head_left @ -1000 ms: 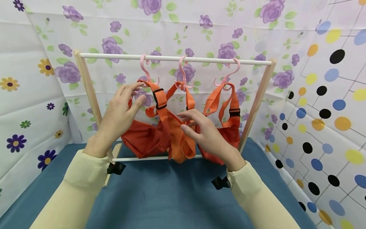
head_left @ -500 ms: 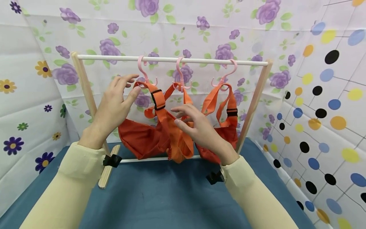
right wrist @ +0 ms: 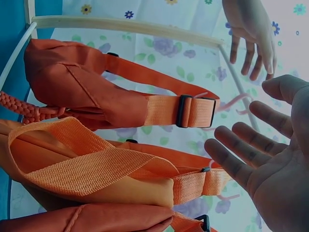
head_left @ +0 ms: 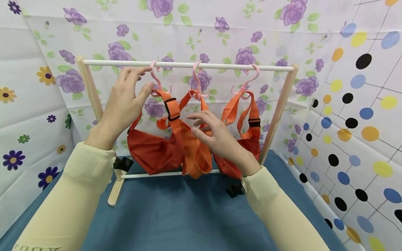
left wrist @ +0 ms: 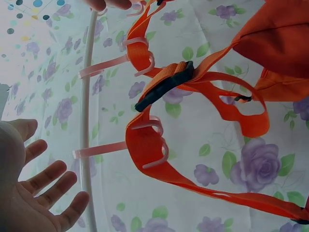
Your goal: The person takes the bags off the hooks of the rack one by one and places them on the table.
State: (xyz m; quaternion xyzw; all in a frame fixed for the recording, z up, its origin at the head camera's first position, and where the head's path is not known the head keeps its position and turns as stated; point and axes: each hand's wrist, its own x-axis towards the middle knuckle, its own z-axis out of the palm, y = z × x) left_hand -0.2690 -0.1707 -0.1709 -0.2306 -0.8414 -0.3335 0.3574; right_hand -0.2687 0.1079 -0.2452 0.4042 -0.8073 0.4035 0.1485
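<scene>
Three orange-red bags hang by their straps from pink hooks on a white rail (head_left: 125, 63). My left hand (head_left: 124, 99) is raised beside the left hook (head_left: 156, 78), fingers spread and holding nothing. In the left wrist view its fingertips lie close to the rail; I cannot tell whether they touch. Below that hook hangs the left bag (head_left: 154, 150), with a black buckle (head_left: 172, 108) on its strap. My right hand (head_left: 218, 136) is loosely extended, palm inward, in front of the middle bag (head_left: 193, 158), and grips nothing. It partly hides the right bag (head_left: 252, 144).
Wooden side posts (head_left: 277, 115) carry the rail, and a white lower bar (head_left: 150, 175) and a wooden foot (head_left: 116, 191) show beneath. The stand is on a blue cloth (head_left: 176, 212). Patterned sheets (head_left: 345, 104) enclose the back and both sides.
My left hand has risen from beside the left bag's strap to near the rail. The right hand has shifted slightly left. All three bags still hang on their hooks.
</scene>
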